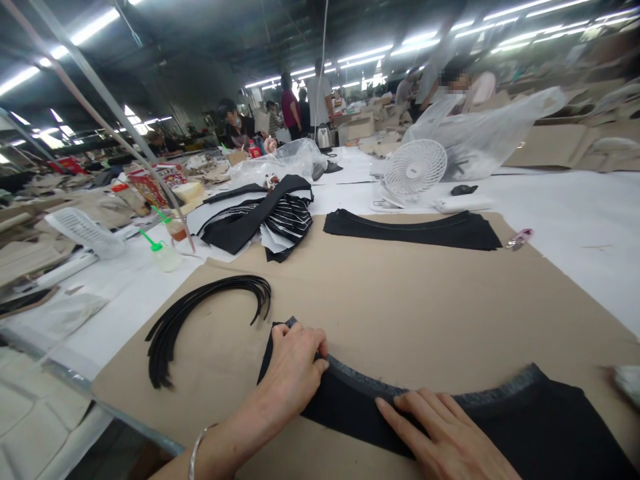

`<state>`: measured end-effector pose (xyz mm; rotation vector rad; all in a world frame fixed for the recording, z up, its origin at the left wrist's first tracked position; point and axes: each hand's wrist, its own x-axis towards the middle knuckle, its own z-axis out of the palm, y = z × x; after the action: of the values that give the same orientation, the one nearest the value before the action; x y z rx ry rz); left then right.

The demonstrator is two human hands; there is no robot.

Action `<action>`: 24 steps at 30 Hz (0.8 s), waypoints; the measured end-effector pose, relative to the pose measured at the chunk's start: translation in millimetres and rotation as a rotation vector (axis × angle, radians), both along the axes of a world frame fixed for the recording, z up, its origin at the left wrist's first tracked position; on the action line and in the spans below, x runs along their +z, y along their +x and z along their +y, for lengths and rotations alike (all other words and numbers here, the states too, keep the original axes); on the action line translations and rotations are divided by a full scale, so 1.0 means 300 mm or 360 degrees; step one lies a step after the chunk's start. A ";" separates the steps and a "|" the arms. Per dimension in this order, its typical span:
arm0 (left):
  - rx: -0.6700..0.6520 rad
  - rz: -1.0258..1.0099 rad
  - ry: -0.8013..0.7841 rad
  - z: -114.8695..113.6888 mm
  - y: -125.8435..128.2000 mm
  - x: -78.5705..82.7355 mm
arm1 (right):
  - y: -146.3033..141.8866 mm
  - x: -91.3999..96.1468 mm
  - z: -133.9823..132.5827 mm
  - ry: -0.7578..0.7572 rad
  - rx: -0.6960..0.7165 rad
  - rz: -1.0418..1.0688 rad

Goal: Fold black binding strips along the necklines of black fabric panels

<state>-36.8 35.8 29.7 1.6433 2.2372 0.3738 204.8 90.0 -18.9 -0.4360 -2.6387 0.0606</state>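
Observation:
A curved black fabric piece [350, 403] lies across the near side of the brown paper, with a grey strip [380, 380] along its concave upper edge. Near its left end, my left hand [297, 363] grips that edge, fingers curled and thumb close to the forefinger. My right hand [440, 430] rests on the cloth further right, fingers stretched out, their tips by the grey strip. Left of my left hand, a bundle of thin black curved strips [200, 300] sits on the paper. Another curved black piece [410, 232] lies at the far edge.
Brown paper [380, 293] covers the white table [565, 220]. Stacked black pieces [265, 217], a white fan [415, 167], a plastic bag [480, 137], small snips [520, 239] and a green-tipped bottle [163, 253] stand or lie beyond. A slanting pole [115, 127] rises at left; people work behind.

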 end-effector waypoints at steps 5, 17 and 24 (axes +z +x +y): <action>0.0007 0.0064 0.0018 0.001 0.009 -0.002 | -0.062 0.050 -0.002 -0.0123 0.0008 -0.0005; 0.0236 -0.0126 0.0065 -0.038 -0.086 0.001 | -0.214 -0.036 -0.024 -0.0182 0.0114 -0.0292; 0.0285 -0.0236 0.0078 -0.020 -0.144 -0.007 | -0.214 -0.031 -0.026 0.0060 0.0092 -0.0115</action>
<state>-80.0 29.8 27.5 1.3924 2.2843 0.5805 140.6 82.3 -28.1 -0.3556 -2.7188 0.0132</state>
